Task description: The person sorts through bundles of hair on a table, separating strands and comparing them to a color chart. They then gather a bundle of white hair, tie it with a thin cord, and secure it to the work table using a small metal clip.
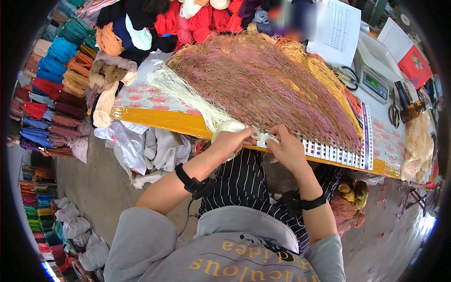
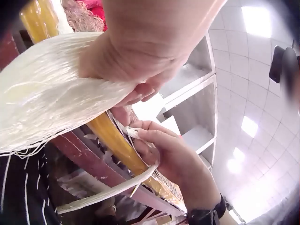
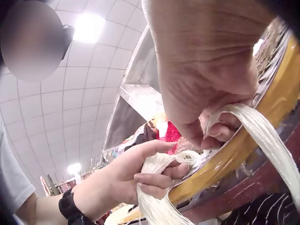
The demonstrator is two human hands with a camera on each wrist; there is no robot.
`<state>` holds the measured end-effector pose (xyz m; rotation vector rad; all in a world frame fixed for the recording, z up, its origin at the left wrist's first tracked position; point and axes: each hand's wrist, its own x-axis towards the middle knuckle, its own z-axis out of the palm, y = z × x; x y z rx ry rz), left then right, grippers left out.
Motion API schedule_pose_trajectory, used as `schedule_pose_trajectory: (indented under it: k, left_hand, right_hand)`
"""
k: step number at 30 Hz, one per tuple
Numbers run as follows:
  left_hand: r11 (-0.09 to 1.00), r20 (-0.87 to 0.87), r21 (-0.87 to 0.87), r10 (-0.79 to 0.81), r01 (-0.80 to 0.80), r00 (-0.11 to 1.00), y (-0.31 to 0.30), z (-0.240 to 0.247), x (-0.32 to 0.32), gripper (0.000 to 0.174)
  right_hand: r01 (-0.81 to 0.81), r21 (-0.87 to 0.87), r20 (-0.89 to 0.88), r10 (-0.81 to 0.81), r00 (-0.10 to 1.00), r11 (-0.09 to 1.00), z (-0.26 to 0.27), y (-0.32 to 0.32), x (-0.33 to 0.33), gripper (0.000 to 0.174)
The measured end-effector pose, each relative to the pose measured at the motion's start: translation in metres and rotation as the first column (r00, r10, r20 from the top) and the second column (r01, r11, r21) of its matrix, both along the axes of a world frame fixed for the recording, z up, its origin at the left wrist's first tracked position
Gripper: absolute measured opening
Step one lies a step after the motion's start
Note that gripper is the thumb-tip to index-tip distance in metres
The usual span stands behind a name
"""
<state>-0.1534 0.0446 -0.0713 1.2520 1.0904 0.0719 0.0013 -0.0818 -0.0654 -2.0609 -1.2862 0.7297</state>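
A hank of cream-white thread [image 1: 229, 126] lies at the table's front edge, partly under the left hand [image 1: 237, 140]. In the right wrist view the left hand [image 3: 145, 176] has its fingers curled round the cream thread [image 3: 159, 206]. Close beside it the right hand [image 1: 287, 149] pinches a part of the same thread at the punched white card strip [image 1: 310, 148]; a cream tail [image 3: 262, 133] hangs from its fingers. In the left wrist view the right hand [image 2: 176, 157] is near the left fingertips, and the cream hank [image 2: 51, 89] spreads below the left wrist.
Brown and purple threads [image 1: 253, 84] fan over the table, with yellow ones [image 1: 329, 77] along the right. A scale [image 1: 374, 84], scissors [image 1: 393, 115] and papers [image 1: 336, 33] stand at the right. Coloured yarn bundles [image 1: 61, 56] hang at the left. White bags [image 1: 134, 145] lie below the table edge.
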Motion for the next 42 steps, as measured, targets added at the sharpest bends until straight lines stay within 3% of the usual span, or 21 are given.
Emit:
schedule_pose_trajectory:
  k: [5,6,7,8,10,11,13,15,17,18,20,21,27,29,33,37,39,40,42]
  left_hand:
    - [0.965,-0.005,0.241,-0.102,0.100,0.995,-0.005,0.009,0.001,0.033]
    - [0.996,0.188,-0.056,-0.054,0.065,0.981,0.003,0.011,-0.005,0.029]
    - [0.933,0.349,-0.350,0.050,0.080,0.936,0.011,0.013,-0.012,0.026]
    - [0.934,0.345,-0.346,0.042,0.086,0.938,0.020,0.019,-0.021,0.026]
    - [0.751,0.587,-0.588,0.141,0.300,0.797,0.036,0.036,-0.038,0.021]
    - [0.753,0.581,-0.586,0.132,0.300,0.803,0.039,0.042,-0.042,0.021]
    - [0.745,0.678,-0.599,0.275,0.295,0.682,0.039,0.052,-0.049,0.031]
    - [0.767,0.644,-0.593,0.267,0.247,0.717,0.035,0.058,-0.046,0.035]
    - [0.806,0.582,-0.564,0.236,0.178,0.779,0.030,0.064,-0.037,0.050]
    - [0.805,0.581,-0.564,0.230,0.183,0.780,0.030,0.061,-0.034,0.050]
    - [0.835,0.661,-0.431,0.034,0.342,0.750,0.029,0.055,-0.027,0.056]
    - [0.850,0.598,-0.425,0.006,0.311,0.802,0.026,0.060,-0.022,0.061]
    - [0.859,0.564,-0.388,-0.066,0.335,0.823,0.021,0.057,-0.012,0.061]
    - [0.868,0.557,-0.350,-0.108,0.351,0.823,0.015,0.062,-0.010,0.061]
    - [0.880,0.552,-0.244,-0.220,0.408,0.804,0.004,0.073,-0.009,0.058]
    - [0.858,0.517,-0.397,-0.082,0.324,0.852,0.012,0.061,-0.013,0.052]
    - [0.856,0.569,-0.469,0.102,0.219,0.816,0.018,0.052,-0.014,0.042]
    - [0.856,0.568,-0.468,0.102,0.219,0.817,0.017,0.049,-0.013,0.042]
    - [0.954,0.347,-0.285,0.015,0.090,0.938,0.010,0.046,-0.006,0.031]
  right_hand:
    - [0.009,0.072,0.112,-0.017,0.994,0.997,-0.006,0.000,-0.005,0.027]
    - [0.016,0.071,0.110,-0.024,0.994,0.997,-0.008,-0.001,-0.007,0.027]
    - [0.025,0.093,0.152,-0.039,0.988,0.995,-0.011,0.000,-0.008,0.026]
    - [0.033,0.116,0.192,-0.055,0.980,0.993,-0.012,0.000,-0.009,0.026]
    - [0.044,0.141,0.210,-0.074,0.975,0.989,-0.013,-0.001,-0.011,0.025]
    - [0.047,0.161,0.233,-0.084,0.969,0.986,-0.013,-0.001,-0.013,0.024]
    - [0.059,0.135,0.215,-0.088,0.973,0.989,-0.014,-0.002,-0.014,0.023]
    - [0.069,0.106,0.204,-0.089,0.975,0.992,-0.013,-0.003,-0.015,0.023]
    - [0.061,0.154,0.169,-0.087,0.982,0.986,-0.011,-0.007,-0.014,0.022]
    - [0.067,0.154,0.168,-0.093,0.981,0.986,-0.012,-0.009,-0.014,0.022]
    - [0.093,0.309,0.064,-0.118,0.991,0.947,-0.017,-0.011,-0.012,0.022]
    - [0.095,0.308,0.064,-0.121,0.991,0.947,-0.017,-0.012,-0.013,0.022]
    - [-0.106,0.413,0.247,0.001,0.969,0.905,-0.015,-0.013,-0.013,0.031]
    - [-0.249,0.247,0.413,0.131,0.901,0.936,-0.010,-0.013,-0.011,0.037]
    - [-0.320,0.170,0.489,0.202,0.848,0.932,-0.006,-0.007,-0.013,0.040]
    - [-0.241,0.158,0.477,0.140,0.868,0.958,-0.010,-0.005,-0.014,0.054]
    - [-0.207,0.183,0.445,0.107,0.889,0.961,-0.012,-0.005,-0.015,0.062]
    - [-0.202,0.186,0.450,0.099,0.888,0.962,-0.012,-0.005,-0.015,0.064]
    - [-0.198,0.190,0.455,0.093,0.886,0.962,-0.012,-0.005,-0.015,0.066]
